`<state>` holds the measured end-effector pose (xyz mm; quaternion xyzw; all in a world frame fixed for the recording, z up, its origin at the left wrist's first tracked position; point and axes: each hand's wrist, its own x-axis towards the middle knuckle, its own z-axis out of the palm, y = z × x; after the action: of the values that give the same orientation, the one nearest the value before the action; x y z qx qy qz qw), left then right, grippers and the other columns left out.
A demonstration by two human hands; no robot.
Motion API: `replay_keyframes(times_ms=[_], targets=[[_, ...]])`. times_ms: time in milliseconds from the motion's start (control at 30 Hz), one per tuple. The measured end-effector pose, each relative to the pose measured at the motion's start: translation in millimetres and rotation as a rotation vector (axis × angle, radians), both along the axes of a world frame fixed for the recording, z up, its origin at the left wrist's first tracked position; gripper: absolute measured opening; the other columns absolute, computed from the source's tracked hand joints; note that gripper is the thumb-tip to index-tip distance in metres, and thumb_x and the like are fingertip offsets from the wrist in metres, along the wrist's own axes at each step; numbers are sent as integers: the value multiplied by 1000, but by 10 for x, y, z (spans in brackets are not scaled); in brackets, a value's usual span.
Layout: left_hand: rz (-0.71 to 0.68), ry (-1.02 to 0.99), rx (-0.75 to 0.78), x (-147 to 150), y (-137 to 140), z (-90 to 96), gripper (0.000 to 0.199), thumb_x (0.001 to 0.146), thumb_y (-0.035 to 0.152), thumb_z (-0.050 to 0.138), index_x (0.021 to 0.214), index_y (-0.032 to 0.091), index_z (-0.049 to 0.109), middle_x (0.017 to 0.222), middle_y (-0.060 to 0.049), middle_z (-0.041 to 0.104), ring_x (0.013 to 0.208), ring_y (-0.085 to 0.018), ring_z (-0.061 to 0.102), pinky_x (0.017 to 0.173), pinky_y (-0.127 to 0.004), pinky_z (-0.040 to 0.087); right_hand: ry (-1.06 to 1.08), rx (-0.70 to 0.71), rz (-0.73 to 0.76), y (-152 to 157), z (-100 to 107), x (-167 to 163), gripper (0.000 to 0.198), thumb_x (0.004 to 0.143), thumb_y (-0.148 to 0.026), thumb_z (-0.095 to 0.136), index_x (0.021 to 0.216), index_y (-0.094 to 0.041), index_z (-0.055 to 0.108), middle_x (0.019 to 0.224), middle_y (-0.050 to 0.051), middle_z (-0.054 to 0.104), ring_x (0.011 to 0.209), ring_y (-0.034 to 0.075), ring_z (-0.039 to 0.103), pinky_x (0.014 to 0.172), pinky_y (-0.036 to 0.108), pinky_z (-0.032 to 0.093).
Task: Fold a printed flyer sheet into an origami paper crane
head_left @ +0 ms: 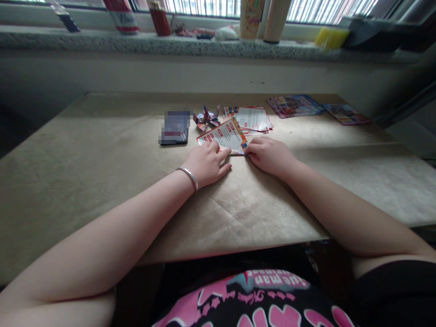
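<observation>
A printed sheet of paper (223,132), white with red labels and an orange patterned strip, lies at an angle on the table, its near edge folded over. My left hand (208,161), with a silver bangle at the wrist, rests on that near edge, fingers stretched out and apart. At the sheet's right corner, my right hand (269,154) pinches the paper between thumb and bent fingers. Just behind are folded paper pieces (207,118) in dark, colourful print. A stack of similar printed sheets (252,119) lies behind to the right.
A phone (175,128), partly blurred out, lies left of the folded pieces. More colourful printed sheets (296,105) lie at the back right, with another pile (346,113) beside them. Bottles, a yellow sponge-like block (332,37) and other items stand on the stone windowsill (190,47).
</observation>
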<state>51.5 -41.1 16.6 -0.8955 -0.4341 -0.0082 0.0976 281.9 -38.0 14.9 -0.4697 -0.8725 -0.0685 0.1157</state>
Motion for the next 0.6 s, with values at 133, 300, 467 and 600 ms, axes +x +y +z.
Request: replay_keyframes(times_ms=[133,300,467,600], targets=[[-4,-3,5,0,7,-13,50,99,52,42,137,23,56,124,-14,61,114,-30,56,90,-39,45,24,4,22,-1,-16,-18,30,93,-18,51,106,-23,77,104,8,73,99,24,60,82,34,45],[-8,36,14,19,1,7,55,98,56,41,143,27,52,123,-16,60,112,-31,57,89,-39,45,50,-25,5,0,-6,-20,30,91,-18,52,105,-25,78,103,7,73,100,24,60,81,34,47],[12,51,-2,35,-17,33,57,97,60,41,147,33,47,124,-15,59,112,-31,56,90,-40,43,64,-40,-8,-5,4,-25,29,90,-18,54,105,-26,78,102,6,73,101,23,61,82,34,47],[14,53,-1,37,-15,32,56,97,59,41,146,32,48,125,-14,59,112,-31,56,91,-40,43,68,-34,-21,8,2,-15,26,89,-19,55,99,-25,78,102,6,74,99,23,63,81,34,48]])
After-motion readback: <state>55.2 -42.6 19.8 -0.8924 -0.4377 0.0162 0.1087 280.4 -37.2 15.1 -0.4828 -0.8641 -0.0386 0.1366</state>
